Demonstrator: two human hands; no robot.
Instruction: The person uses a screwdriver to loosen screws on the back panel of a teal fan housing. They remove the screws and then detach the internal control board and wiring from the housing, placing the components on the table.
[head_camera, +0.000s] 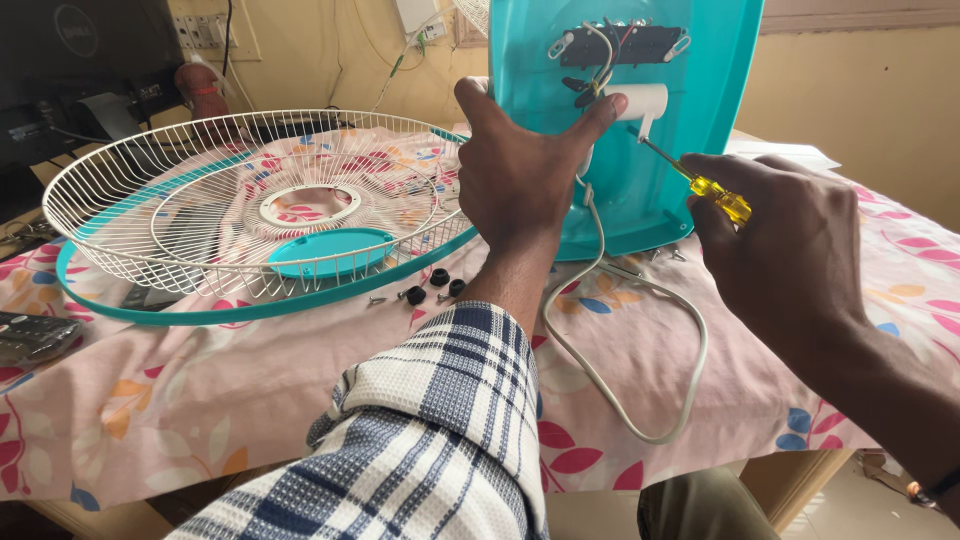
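Observation:
A teal plastic fan base (650, 190) stands tilted on edge at the top centre, its underside toward me, with a black terminal block (625, 45) and wires showing. My left hand (515, 170) grips its left edge, thumb pressed against a white cable clamp (645, 102). My right hand (780, 240) holds a yellow-handled screwdriver (715, 188), its tip at the clamp. A white power cord (650, 340) loops from the base across the cloth.
A white wire fan guard with a teal rim (250, 210) lies at the left on the floral cloth (200, 390). Small black rubber feet (435, 285) and loose screws lie in front of it. A remote (30, 335) sits at the far left, a monitor (80, 60) behind.

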